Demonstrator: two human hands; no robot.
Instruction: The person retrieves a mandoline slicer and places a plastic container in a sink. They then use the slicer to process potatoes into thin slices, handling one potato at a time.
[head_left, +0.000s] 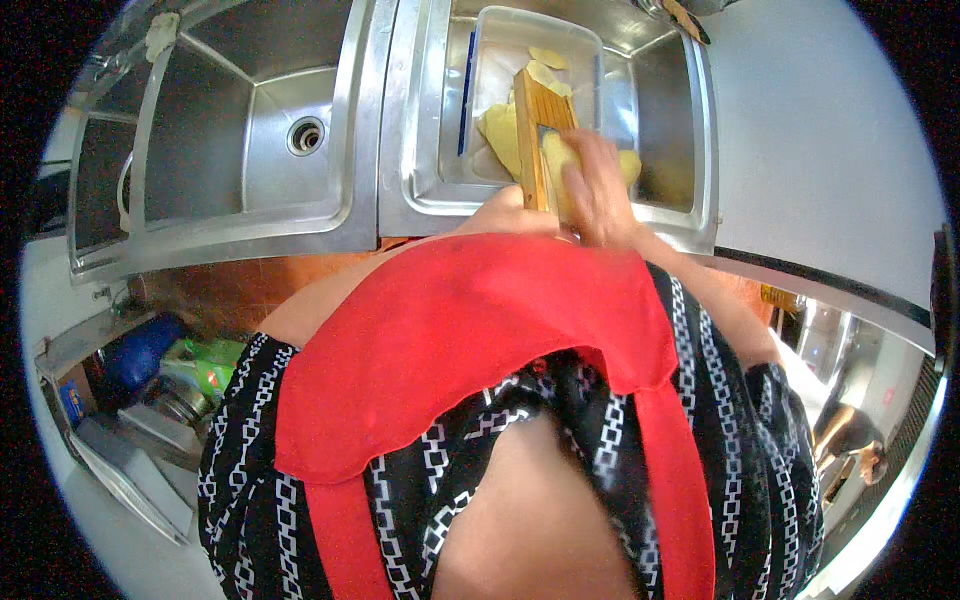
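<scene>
A wooden mandoline slicer (529, 142) slants over a clear plastic container (537, 18) inside the right-hand sink basin. My left hand (504, 211) grips the slicer's near end, with part of the hand hidden by the frame. On the slicer's blade area, my right hand (601, 187) presses a pale yellow peeled vegetable (556, 156), which looks like a potato. Thin yellow slices (501, 139) lie in the container left of the slicer, and others (547, 58) show past its far end. Another yellow piece (629, 166) shows just right of my right hand.
A second steel sink basin (289, 187) with a drain (306, 136) lies to the left. A pale countertop (810, 150) extends right. Utensils (679, 16) rest at the sink's far right corner. Shelves with kitchenware (142, 360) stand low left. Another person (851, 439) is visible far right.
</scene>
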